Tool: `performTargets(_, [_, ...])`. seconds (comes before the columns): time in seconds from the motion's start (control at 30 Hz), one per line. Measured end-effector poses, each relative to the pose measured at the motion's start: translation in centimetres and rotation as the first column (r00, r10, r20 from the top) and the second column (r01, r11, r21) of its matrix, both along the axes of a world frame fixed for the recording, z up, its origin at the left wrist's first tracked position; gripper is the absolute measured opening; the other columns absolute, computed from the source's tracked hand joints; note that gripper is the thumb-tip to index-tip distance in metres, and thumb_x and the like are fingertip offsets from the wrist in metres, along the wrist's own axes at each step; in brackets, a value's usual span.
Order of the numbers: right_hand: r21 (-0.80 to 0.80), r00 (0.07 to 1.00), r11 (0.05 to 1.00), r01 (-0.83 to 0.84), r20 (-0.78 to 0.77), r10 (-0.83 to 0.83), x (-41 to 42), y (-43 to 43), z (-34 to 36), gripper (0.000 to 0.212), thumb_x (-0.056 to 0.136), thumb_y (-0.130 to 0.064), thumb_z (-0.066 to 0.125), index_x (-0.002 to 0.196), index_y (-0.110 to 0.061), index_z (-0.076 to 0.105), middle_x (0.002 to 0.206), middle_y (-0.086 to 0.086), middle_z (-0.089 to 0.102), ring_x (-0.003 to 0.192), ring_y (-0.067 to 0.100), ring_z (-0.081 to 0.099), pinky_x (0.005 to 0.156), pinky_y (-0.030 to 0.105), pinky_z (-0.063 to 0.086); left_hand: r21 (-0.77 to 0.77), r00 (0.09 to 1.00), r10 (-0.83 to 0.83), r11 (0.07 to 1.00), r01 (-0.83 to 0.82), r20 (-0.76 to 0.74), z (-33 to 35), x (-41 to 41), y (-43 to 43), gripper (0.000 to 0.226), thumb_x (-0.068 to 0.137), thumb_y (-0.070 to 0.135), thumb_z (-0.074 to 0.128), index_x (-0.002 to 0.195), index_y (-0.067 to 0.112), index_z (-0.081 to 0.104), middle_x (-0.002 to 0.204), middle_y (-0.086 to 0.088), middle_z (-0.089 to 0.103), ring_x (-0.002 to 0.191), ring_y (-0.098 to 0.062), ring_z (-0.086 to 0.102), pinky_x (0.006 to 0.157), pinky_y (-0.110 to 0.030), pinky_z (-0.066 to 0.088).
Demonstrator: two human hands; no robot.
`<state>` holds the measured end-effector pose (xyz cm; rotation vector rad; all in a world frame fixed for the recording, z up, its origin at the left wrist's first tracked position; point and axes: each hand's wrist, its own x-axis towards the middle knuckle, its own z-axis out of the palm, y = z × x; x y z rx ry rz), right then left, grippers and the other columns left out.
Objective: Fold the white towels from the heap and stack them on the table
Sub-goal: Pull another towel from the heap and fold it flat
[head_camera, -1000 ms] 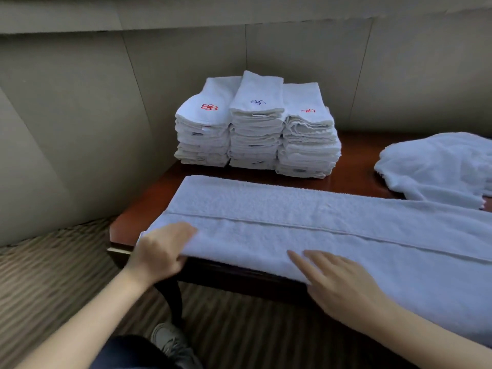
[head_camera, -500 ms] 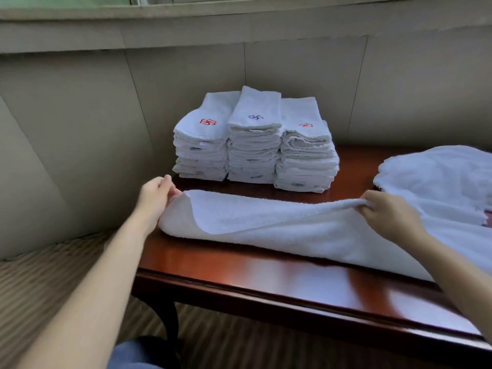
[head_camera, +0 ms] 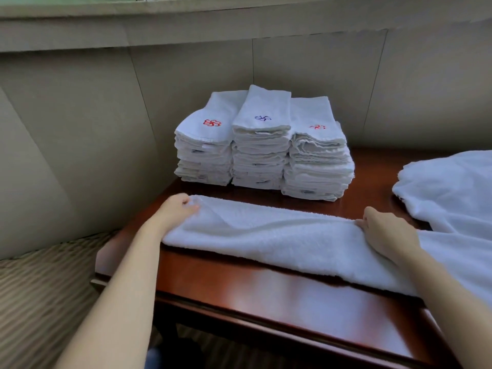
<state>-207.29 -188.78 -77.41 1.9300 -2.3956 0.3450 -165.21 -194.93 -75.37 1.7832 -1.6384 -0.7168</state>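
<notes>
1. My left hand (head_camera: 177, 209) sits at the towel's left end, its grip clamped on the corner there, fingers curled round the cloth, so the fold stays square as I lay it over.
2. The towel (head_camera: 266, 235) I am folding lies long across the bench (head_camera: 239, 283), already doubled lengthwise, its far edge near the stacks and its right end running under the heap.
3. Behind it, against the wall, stand three stacks of folded towels (head_camera: 262, 145), touching side by side; each top towel shows a small stitched mark, red, blue, red. I judge they sit at the back to leave me folding room in front.
4. My right hand (head_camera: 386, 233) pinches the towel's upper edge, grip clamped on the cloth, keeping the layers aligned.
5. The heap (head_camera: 452, 190) of unfolded white towels lies at the bench's right end, close to reach.
6. No containers are visible; the bench carries everything.
</notes>
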Motion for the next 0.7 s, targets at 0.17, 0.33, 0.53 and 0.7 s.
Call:
performTargets(0.17, [0.064, 0.998, 0.998, 0.007, 0.066, -0.011, -0.6, -1.4, 1.0, 0.033, 0.102, -0.035, 0.029, 0.082, -0.012, 0.040, 0.090, 0.011, 0.059, 0.076, 0.027, 0.050, 0.066, 0.037, 0.038, -0.156, 0.961, 0.276, 0.950, -0.271, 0.011, -0.5, -0.8, -1.8, 0.022, 0.099, 0.028, 0.042, 0.083, 0.012, 0.040, 0.081, -0.005, 0.047, 0.077, -0.027, 0.043, 0.066, -0.034, 0.034])
performTargets(0.33, [0.192, 0.997, 0.981, 0.013, -0.078, 0.002, -0.1, -3.0, 1.2, 0.037, 0.102, -0.040, 0.029, 0.102, -0.010, 0.052, 0.109, 0.011, 0.062, 0.096, 0.028, 0.059, 0.071, 0.035, 0.040, -0.139, 0.881, 0.382, 0.924, -0.357, 0.278, -1.5, -2.4, -2.9, 0.026, 0.100, 0.037, 0.036, 0.099, 0.013, 0.046, 0.102, -0.010, 0.057, 0.097, -0.036, 0.054, 0.073, -0.038, 0.039])
performTargets(0.53, [0.069, 0.963, 0.997, 0.034, -0.270, -0.014, 0.4, -2.2, 0.1, 0.033, 0.101, -0.043, 0.029, 0.086, -0.015, 0.040, 0.092, 0.002, 0.063, 0.084, 0.025, 0.063, 0.054, 0.030, 0.031, -0.163, 0.770, 0.429, 0.901, -0.402, 0.472, -1.8, -4.1, -3.6, 0.019, 0.102, 0.033, 0.033, 0.096, 0.016, 0.039, 0.106, -0.015, 0.059, 0.098, -0.036, 0.056, 0.069, -0.039, 0.036])
performTargets(0.7, [0.073, 0.987, 0.997, 0.001, -0.158, 0.011, -0.4, -2.0, 0.0, 0.030, 0.101, -0.038, 0.030, 0.081, -0.016, 0.035, 0.086, 0.003, 0.058, 0.074, 0.024, 0.052, 0.060, 0.032, 0.035, -0.144, 0.767, 0.339, 0.939, -0.313, 0.545, -1.5, -5.1, -4.0, 0.026, 0.101, 0.027, 0.036, 0.117, 0.008, 0.045, 0.117, -0.014, 0.057, 0.108, -0.034, 0.053, 0.074, -0.039, 0.037])
